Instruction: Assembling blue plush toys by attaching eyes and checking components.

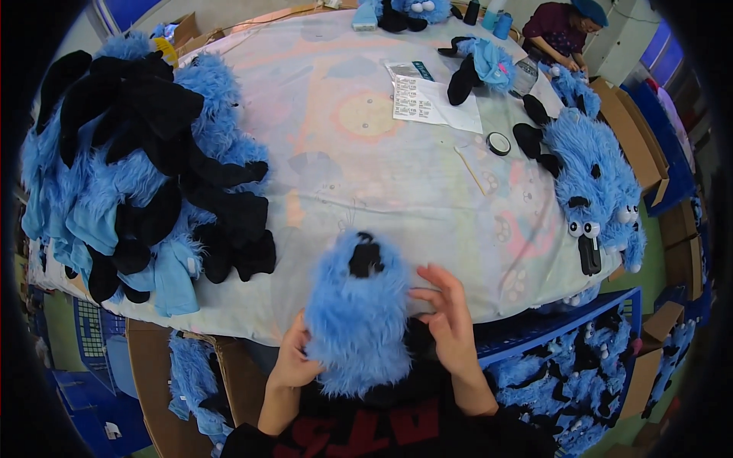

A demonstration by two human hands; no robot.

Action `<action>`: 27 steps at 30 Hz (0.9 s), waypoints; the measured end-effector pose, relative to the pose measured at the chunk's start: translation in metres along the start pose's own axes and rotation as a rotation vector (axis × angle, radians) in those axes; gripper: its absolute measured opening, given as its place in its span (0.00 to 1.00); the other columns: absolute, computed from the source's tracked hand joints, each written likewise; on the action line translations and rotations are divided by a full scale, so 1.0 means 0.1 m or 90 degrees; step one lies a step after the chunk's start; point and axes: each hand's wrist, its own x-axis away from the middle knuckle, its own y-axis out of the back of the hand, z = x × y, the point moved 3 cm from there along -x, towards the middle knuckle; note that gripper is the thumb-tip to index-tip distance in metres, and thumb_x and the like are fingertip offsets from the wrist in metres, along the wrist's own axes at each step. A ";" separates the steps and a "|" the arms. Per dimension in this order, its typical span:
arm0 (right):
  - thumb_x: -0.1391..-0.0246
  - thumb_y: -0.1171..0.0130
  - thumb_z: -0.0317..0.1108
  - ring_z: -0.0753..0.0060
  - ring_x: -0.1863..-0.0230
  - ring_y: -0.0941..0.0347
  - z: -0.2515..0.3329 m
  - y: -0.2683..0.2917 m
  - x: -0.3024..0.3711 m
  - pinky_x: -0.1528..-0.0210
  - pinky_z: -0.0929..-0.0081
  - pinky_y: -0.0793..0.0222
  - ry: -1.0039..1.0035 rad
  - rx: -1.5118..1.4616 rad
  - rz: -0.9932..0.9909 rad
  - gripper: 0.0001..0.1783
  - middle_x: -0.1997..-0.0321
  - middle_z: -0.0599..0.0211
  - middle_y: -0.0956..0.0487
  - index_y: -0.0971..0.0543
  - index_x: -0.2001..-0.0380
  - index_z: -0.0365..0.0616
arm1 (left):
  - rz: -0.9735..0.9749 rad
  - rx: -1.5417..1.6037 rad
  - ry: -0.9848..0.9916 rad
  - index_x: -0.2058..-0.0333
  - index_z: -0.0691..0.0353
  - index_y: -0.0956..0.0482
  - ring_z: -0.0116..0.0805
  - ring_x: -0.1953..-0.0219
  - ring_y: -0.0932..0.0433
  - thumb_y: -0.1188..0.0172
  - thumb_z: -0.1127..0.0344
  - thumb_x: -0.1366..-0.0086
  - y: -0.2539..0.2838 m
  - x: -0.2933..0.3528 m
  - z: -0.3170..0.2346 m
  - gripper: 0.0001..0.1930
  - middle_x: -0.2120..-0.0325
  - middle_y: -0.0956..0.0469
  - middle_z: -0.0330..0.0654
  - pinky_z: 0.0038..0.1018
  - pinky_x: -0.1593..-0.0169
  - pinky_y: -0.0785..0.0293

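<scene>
A shaggy blue plush piece (357, 328) with a black patch near its top is upright in front of me at the near table edge. My left hand (296, 355) grips its left side, with the fingers partly hidden in the fur. On the other side, my right hand (449, 320) is open, its fingers spread and curved toward the plush. From this view I cannot tell whether a fingertip touches the fur. A black part (418, 340) shows between the plush and my right palm.
A big heap of blue and black plush pieces (145, 160) covers the table's left. More plush toys (592, 164) lie at right, near a tape roll (498, 143), a thin stick (469, 169) and label sheets (435, 103). A blue crate (561, 324) stands below. Another person (557, 34) works at far right.
</scene>
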 end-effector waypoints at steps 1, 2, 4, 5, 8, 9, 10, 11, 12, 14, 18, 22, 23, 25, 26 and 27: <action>0.62 0.39 0.31 0.63 0.50 0.36 0.01 -0.03 -0.03 0.50 0.73 0.40 -0.001 -0.002 -0.004 0.32 0.45 0.57 0.34 0.34 0.49 0.38 | 0.002 -0.001 0.004 0.52 0.67 0.33 0.25 0.67 0.34 0.42 0.78 0.52 0.02 0.04 0.04 0.25 0.61 0.31 0.38 0.19 0.61 0.36; 0.62 0.39 0.30 0.64 0.51 0.36 0.01 -0.10 -0.07 0.50 0.74 0.40 -0.009 0.018 0.044 0.33 0.46 0.57 0.34 0.34 0.49 0.38 | 0.029 -0.024 -0.001 0.51 0.67 0.34 0.25 0.67 0.34 0.43 0.78 0.52 0.04 0.08 0.06 0.26 0.61 0.31 0.38 0.19 0.61 0.36; 0.64 0.38 0.28 0.65 0.53 0.36 0.03 -0.20 -0.16 0.52 0.76 0.40 -0.024 0.059 0.146 0.34 0.47 0.58 0.34 0.35 0.48 0.38 | 0.079 -0.068 -0.014 0.51 0.67 0.34 0.26 0.66 0.34 0.43 0.78 0.53 0.10 0.15 0.12 0.26 0.61 0.31 0.39 0.19 0.60 0.35; 0.65 0.38 0.27 0.66 0.53 0.35 0.04 -0.24 -0.17 0.52 0.77 0.40 -0.032 0.079 0.199 0.35 0.48 0.58 0.33 0.35 0.48 0.38 | 0.103 -0.090 -0.021 0.51 0.68 0.34 0.26 0.66 0.34 0.43 0.79 0.53 0.15 0.21 0.16 0.27 0.60 0.31 0.39 0.19 0.59 0.35; 0.64 0.40 0.23 0.67 0.56 0.35 0.12 -0.31 -0.14 0.54 0.78 0.40 0.073 0.158 0.228 0.34 0.51 0.59 0.33 0.35 0.47 0.39 | 0.313 -0.217 0.146 0.49 0.68 0.35 0.29 0.62 0.31 0.38 0.76 0.55 0.38 0.34 0.24 0.31 0.59 0.29 0.41 0.22 0.55 0.34; 0.64 0.41 0.21 0.67 0.57 0.36 0.14 -0.33 -0.13 0.55 0.78 0.39 0.125 0.199 0.240 0.34 0.53 0.60 0.33 0.35 0.47 0.40 | 0.271 -0.179 0.093 0.49 0.68 0.35 0.30 0.61 0.30 0.36 0.75 0.57 0.27 0.21 -0.01 0.33 0.59 0.28 0.42 0.23 0.54 0.34; 0.64 0.43 0.19 0.67 0.59 0.36 0.14 -0.35 -0.11 0.56 0.78 0.39 0.177 0.240 0.253 0.34 0.54 0.60 0.32 0.34 0.47 0.40 | 0.228 -0.141 0.039 0.49 0.68 0.35 0.32 0.60 0.28 0.33 0.74 0.59 0.17 0.14 -0.17 0.34 0.58 0.27 0.43 0.24 0.53 0.33; 0.64 0.43 0.19 0.67 0.59 0.36 0.12 -0.36 -0.10 0.56 0.78 0.39 0.173 0.236 0.260 0.34 0.54 0.60 0.32 0.34 0.47 0.40 | 0.127 -0.018 0.033 0.48 0.68 0.35 0.33 0.59 0.28 0.31 0.72 0.61 0.11 0.16 -0.19 0.37 0.57 0.27 0.45 0.25 0.53 0.33; 0.65 0.43 0.19 0.67 0.59 0.36 0.11 -0.37 -0.09 0.56 0.78 0.39 0.203 0.241 0.266 0.34 0.55 0.60 0.32 0.34 0.48 0.40 | 0.026 0.104 0.024 0.48 0.68 0.35 0.34 0.58 0.28 0.29 0.71 0.63 0.07 0.18 -0.20 0.39 0.56 0.27 0.46 0.26 0.53 0.32; 0.67 0.45 0.18 0.66 0.60 0.36 0.07 -0.38 -0.07 0.56 0.78 0.39 0.262 0.254 0.275 0.34 0.56 0.61 0.33 0.33 0.49 0.40 | -0.015 -0.076 0.009 0.48 0.68 0.36 0.34 0.57 0.28 0.29 0.72 0.63 -0.03 0.12 -0.35 0.39 0.56 0.27 0.46 0.26 0.52 0.33; 0.69 0.47 0.16 0.65 0.61 0.36 0.04 -0.41 -0.06 0.57 0.77 0.39 0.296 0.245 0.264 0.34 0.57 0.61 0.33 0.32 0.50 0.40 | -0.057 -0.227 -0.006 0.48 0.68 0.36 0.36 0.57 0.28 0.29 0.73 0.62 -0.05 0.10 -0.39 0.39 0.56 0.27 0.46 0.27 0.52 0.33; 0.70 0.49 0.16 0.65 0.61 0.36 0.02 -0.40 -0.05 0.57 0.77 0.39 0.320 0.224 0.256 0.33 0.57 0.60 0.32 0.30 0.52 0.40 | -0.076 -0.191 -0.024 0.49 0.68 0.35 0.37 0.58 0.28 0.31 0.74 0.62 -0.08 0.10 -0.36 0.37 0.57 0.27 0.46 0.27 0.53 0.32; 0.70 0.49 0.16 0.65 0.61 0.36 0.00 -0.39 -0.04 0.57 0.76 0.38 0.335 0.217 0.268 0.32 0.57 0.60 0.32 0.30 0.53 0.40 | -0.092 -0.182 -0.037 0.50 0.67 0.34 0.37 0.59 0.27 0.32 0.75 0.62 -0.09 0.10 -0.35 0.35 0.58 0.27 0.46 0.27 0.54 0.32; 0.70 0.50 0.15 0.65 0.61 0.35 -0.02 -0.39 -0.02 0.58 0.76 0.38 0.364 0.201 0.292 0.30 0.57 0.60 0.32 0.28 0.55 0.41 | -0.125 -0.164 -0.062 0.52 0.66 0.31 0.38 0.61 0.27 0.33 0.76 0.61 -0.09 0.10 -0.35 0.32 0.60 0.26 0.46 0.27 0.55 0.31; 0.70 0.50 0.15 0.65 0.61 0.35 -0.01 -0.41 0.00 0.58 0.76 0.38 0.363 0.200 0.293 0.30 0.57 0.60 0.32 0.28 0.55 0.41 | -0.127 -0.164 -0.061 0.52 0.66 0.31 0.38 0.61 0.27 0.33 0.76 0.61 -0.08 0.10 -0.35 0.32 0.60 0.26 0.46 0.27 0.55 0.31; 0.69 0.50 0.15 0.66 0.61 0.35 0.01 -0.43 0.02 0.58 0.76 0.38 0.328 0.148 0.280 0.28 0.57 0.60 0.31 0.28 0.57 0.41 | -0.116 -0.176 -0.098 0.55 0.65 0.29 0.38 0.62 0.27 0.33 0.77 0.61 -0.07 0.10 -0.37 0.29 0.61 0.26 0.46 0.26 0.56 0.31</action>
